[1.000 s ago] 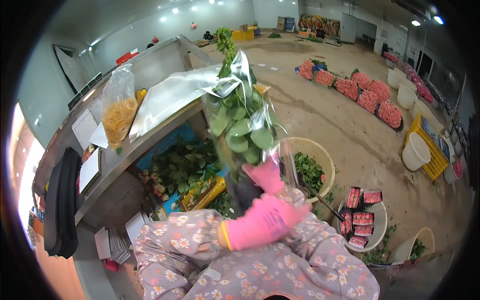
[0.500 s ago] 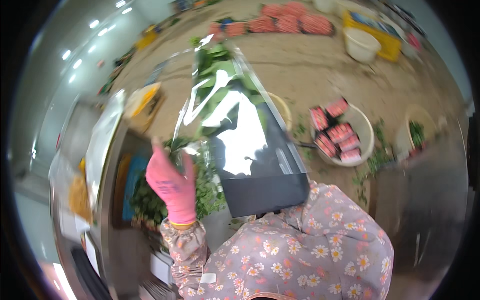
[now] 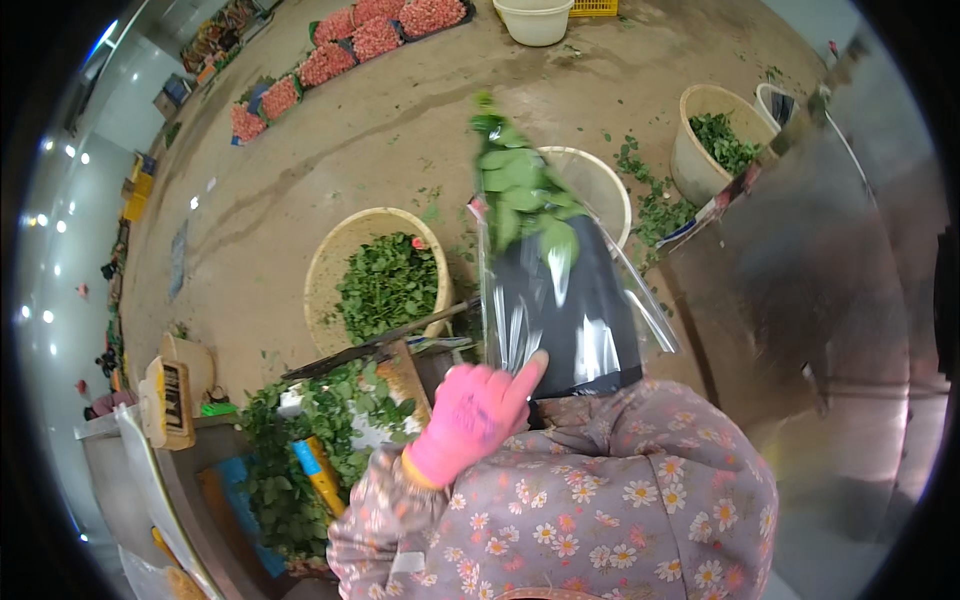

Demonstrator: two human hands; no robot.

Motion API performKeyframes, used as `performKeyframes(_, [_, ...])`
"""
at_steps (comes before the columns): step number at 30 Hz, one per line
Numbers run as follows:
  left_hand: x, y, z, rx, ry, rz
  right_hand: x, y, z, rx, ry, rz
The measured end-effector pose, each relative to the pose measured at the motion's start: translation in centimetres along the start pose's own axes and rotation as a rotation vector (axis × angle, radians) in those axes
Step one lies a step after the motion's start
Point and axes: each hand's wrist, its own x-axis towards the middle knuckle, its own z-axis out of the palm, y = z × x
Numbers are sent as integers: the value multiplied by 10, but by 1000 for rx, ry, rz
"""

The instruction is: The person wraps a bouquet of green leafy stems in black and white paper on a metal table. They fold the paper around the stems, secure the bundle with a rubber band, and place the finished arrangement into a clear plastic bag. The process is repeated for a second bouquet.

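A wrapped bunch of leafy stems stands out in front of my chest. Green leaves show at its far end, and black sheet under shiny clear plastic covers its near part. At the lower left edge of the wrapping is my left hand in a pink glove, its fingers curled and its thumb laid on the plastic. My right hand is hidden behind the bunch; only the flowered right sleeve shows, bent in toward the wrapping's near end.
Left of me, cut greenery lies on a bench with a blue-and-yellow tool. Ahead stand a bucket of leaves, a pale bucket and another leafy bucket. Pink flower bundles lie far off. A metal surface rises at right.
My left hand has moved from open beside the bunch to closed at its lower edge. The bunch has shifted right in view, and the whole view has turned.
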Motion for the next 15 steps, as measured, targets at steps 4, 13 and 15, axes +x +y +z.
performKeyframes(4, [80,-34,67,-286,-191,-247,21,-33,-100,169,224,75])
performKeyframes(13, [268,-45,150,-425,-369,157,33,-117,-405,435,856,-6])
performKeyframes(15, [300,-70,192,-304,-88,179,31,-122,-454,461,924,-15])
